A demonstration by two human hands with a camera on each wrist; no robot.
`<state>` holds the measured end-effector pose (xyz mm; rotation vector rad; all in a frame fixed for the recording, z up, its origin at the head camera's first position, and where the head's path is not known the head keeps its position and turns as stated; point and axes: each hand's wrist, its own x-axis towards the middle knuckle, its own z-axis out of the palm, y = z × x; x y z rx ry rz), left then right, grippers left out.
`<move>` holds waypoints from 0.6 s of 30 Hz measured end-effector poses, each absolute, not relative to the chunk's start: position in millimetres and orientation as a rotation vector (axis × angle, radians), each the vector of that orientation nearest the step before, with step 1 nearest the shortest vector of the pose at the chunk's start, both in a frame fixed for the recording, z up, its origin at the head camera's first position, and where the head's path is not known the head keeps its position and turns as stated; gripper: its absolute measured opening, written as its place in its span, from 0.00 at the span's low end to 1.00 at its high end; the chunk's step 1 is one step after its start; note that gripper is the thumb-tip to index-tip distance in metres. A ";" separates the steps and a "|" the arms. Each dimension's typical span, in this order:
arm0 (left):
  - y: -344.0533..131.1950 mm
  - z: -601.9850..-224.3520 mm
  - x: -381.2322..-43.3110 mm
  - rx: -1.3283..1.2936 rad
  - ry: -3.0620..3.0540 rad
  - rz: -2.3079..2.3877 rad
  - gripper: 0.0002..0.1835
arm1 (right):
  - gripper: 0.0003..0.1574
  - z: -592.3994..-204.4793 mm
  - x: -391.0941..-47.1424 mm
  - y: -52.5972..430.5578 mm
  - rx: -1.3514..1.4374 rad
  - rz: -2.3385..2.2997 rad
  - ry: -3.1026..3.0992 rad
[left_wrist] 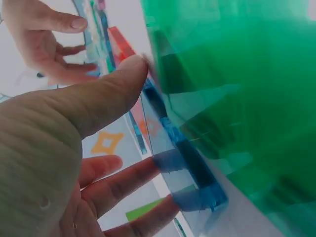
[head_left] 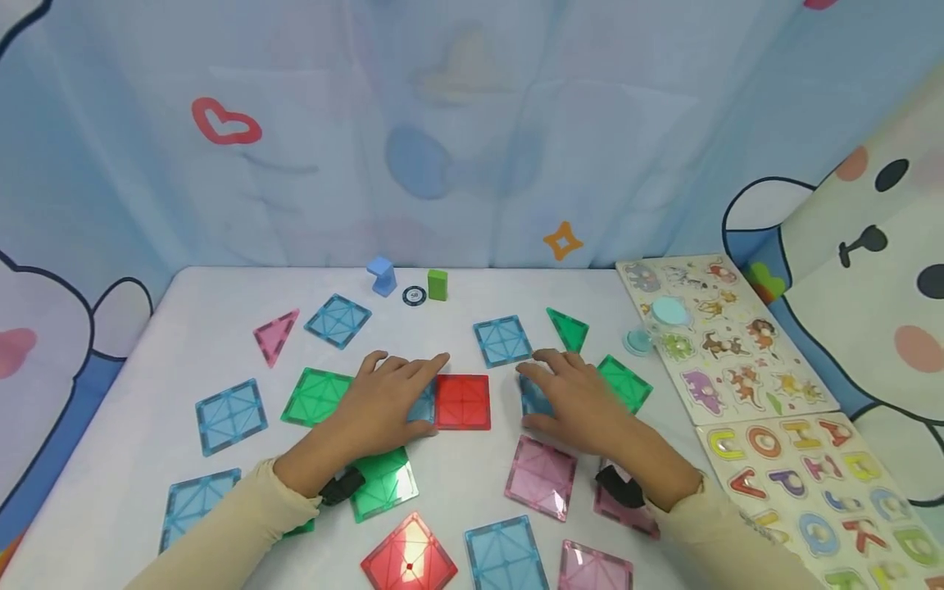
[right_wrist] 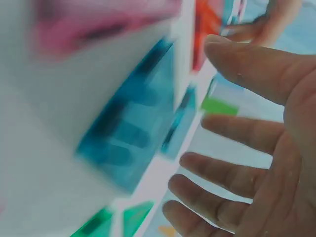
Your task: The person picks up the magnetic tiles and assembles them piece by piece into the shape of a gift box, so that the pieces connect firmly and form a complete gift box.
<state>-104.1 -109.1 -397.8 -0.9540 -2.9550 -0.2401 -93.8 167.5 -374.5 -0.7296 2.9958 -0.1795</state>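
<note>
In the head view my left hand (head_left: 379,406) spreads over a blue square magnetic tile (head_left: 424,405), hiding most of it. This tile lies against a red square tile (head_left: 463,402). In the left wrist view the thumb (left_wrist: 111,91) is by the blue tile's (left_wrist: 185,148) near edge, and the fingers reach to its other side; firm contact cannot be told. My right hand (head_left: 583,401) has its fingers spread around and above another blue tile (head_left: 534,399), right of the red one with a gap between. The right wrist view shows that blue tile (right_wrist: 131,123) blurred, apart from the fingers.
Green (head_left: 317,397), pink (head_left: 542,477) and more blue tiles (head_left: 232,416) lie around the hands. Small blocks (head_left: 437,285) and a round chip (head_left: 415,296) sit at the back. Animal (head_left: 708,328) and letter puzzle boards (head_left: 804,467) cover the right side.
</note>
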 end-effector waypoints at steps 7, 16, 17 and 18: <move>-100.5 -397.3 -102.5 -0.913 -2.980 -0.195 0.48 | 0.39 -390.5 -90.2 170.7 -0.792 -0.162 2.973; -100.1 -396.5 -99.7 -0.852 -3.033 -0.181 0.49 | 0.43 -378.7 -82.9 175.4 -0.673 -0.269 3.046; -100.0 -396.3 -99.9 -0.855 -3.032 -0.179 0.50 | 0.43 -375.8 -82.8 185.4 -0.604 -0.265 3.069; -99.7 -395.9 -100.2 -0.860 -3.030 -0.182 0.50 | 0.42 -374.1 -82.8 196.3 -0.531 -0.240 3.091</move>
